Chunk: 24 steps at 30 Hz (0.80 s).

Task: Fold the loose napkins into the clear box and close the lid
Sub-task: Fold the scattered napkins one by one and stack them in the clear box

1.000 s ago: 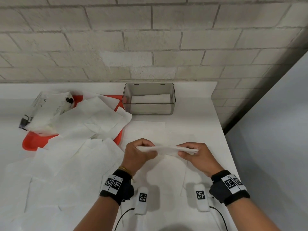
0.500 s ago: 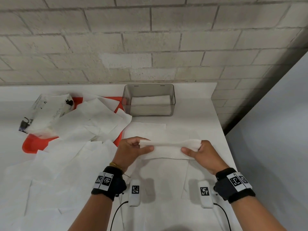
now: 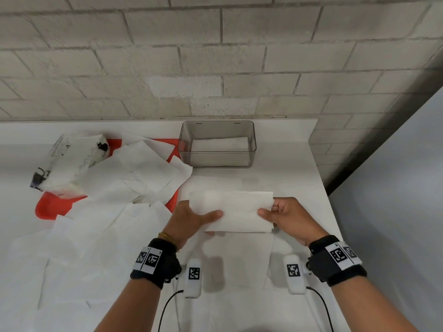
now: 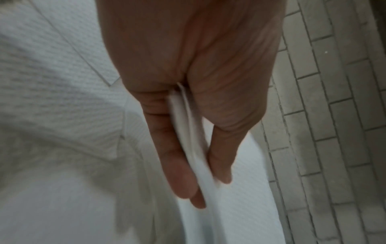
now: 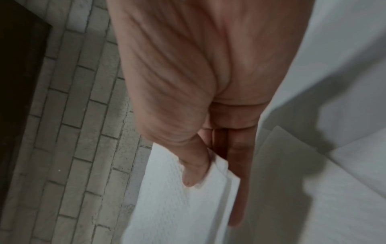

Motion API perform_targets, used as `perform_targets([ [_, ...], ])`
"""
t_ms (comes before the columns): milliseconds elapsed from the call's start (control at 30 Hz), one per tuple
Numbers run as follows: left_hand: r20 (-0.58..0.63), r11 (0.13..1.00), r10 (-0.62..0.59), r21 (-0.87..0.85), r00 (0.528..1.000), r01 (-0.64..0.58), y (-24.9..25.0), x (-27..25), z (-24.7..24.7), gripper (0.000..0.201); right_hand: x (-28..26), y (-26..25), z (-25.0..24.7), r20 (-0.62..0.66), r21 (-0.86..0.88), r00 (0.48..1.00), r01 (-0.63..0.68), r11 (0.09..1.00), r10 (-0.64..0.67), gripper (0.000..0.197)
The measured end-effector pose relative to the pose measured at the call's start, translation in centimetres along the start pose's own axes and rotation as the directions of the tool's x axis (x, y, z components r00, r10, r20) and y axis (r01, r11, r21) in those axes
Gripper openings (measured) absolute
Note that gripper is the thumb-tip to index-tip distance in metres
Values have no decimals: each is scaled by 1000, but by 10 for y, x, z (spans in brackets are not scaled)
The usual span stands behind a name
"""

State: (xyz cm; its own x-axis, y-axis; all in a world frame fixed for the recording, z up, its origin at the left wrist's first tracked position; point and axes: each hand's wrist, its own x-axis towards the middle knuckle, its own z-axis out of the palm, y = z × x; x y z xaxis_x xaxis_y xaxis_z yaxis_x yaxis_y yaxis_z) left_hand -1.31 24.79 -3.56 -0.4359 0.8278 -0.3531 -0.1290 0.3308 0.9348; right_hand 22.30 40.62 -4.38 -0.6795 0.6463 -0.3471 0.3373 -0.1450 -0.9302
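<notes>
Pinching a folded napkin (image 3: 236,210) at each end, left hand (image 3: 189,220) and right hand (image 3: 291,218) above the worktop (image 3: 282,168), short of the clear box (image 3: 217,143); best kept taut and level, layers aligned, before lowering inside.

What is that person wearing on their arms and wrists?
Both arms are bare, with no sleeves. Each wrist has a black band, the left wristband and the right wristband, with white tags printed with black square codes. A small white camera with its own code and a black cable hangs from each band. The left wrist also has a thin gold bracelet.
</notes>
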Motion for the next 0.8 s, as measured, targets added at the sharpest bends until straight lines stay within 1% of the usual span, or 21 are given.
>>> perform_targets([
  [33,-12,1000,-6,-19,1000,6,2,1,1,29,2,-1,0,-2,17,1000,-7,1000,7,21],
  [100,-77,997,-6,-83,997,-1,8,4,0,20,3,-7,1,-12,53,1000,-2,999,3,21],
  [133,-100,996,-4,-94,995,-5,12,5,-2,19,3,-10,1,-18,78,1000,7,997,-5,21],
  [200,-98,999,-6,-51,995,1,24,9,-8,22,4,-15,-2,-47,126,999,17,992,-12,18],
  [233,-94,1000,-4,-19,996,2,32,11,-14,21,6,-15,-4,-80,115,997,21,993,-12,18],
  [267,-99,1000,1,9,995,0,41,14,-20,19,8,-14,-6,-123,43,992,22,999,-16,21],
  [300,-111,1000,7,21,994,-5,50,20,-27,18,11,-10,-9,-163,-96,986,12,995,-27,28],
  [333,-128,1000,14,12,992,-13,62,27,-35,19,13,-5,-12,-186,-261,982,-16,965,-34,39],
  [367,-156,999,29,-17,987,-32,73,38,-41,19,16,-1,-14,-193,-402,980,-46,915,-36,52],
  [433,-217,994,65,-71,974,-82,95,62,-52,14,20,8,-13,-174,-591,984,-80,802,-30,78],
  [500,-255,993,59,-87,965,-84,112,93,-58,15,23,11,-10,-148,-715,988,-82,694,-35,95],
  [533,-272,993,39,-96,962,-67,119,107,-59,20,24,10,-9,-136,-753,990,-79,653,-36,100],
  [600,-275,991,-10,-131,961,-27,130,131,-57,34,28,8,-6,-118,-793,993,-79,604,-25,102],
  [633,-261,988,-38,-152,965,-2,132,141,-54,35,30,8,-5,-114,-803,993,-86,590,-9,100],
  [700,-204,986,-110,-146,973,81,134,158,-47,21,32,5,-5,-117,-804,993,-114,583,33,93],
  [733,-178,986,-144,-108,973,126,136,162,-42,13,33,3,-5,-120,-788,991,-132,602,61,88],
  [800,-161,983,-183,-51,970,177,138,173,-33,11,33,1,-7,-109,-732,988,-152,664,105,78],
])
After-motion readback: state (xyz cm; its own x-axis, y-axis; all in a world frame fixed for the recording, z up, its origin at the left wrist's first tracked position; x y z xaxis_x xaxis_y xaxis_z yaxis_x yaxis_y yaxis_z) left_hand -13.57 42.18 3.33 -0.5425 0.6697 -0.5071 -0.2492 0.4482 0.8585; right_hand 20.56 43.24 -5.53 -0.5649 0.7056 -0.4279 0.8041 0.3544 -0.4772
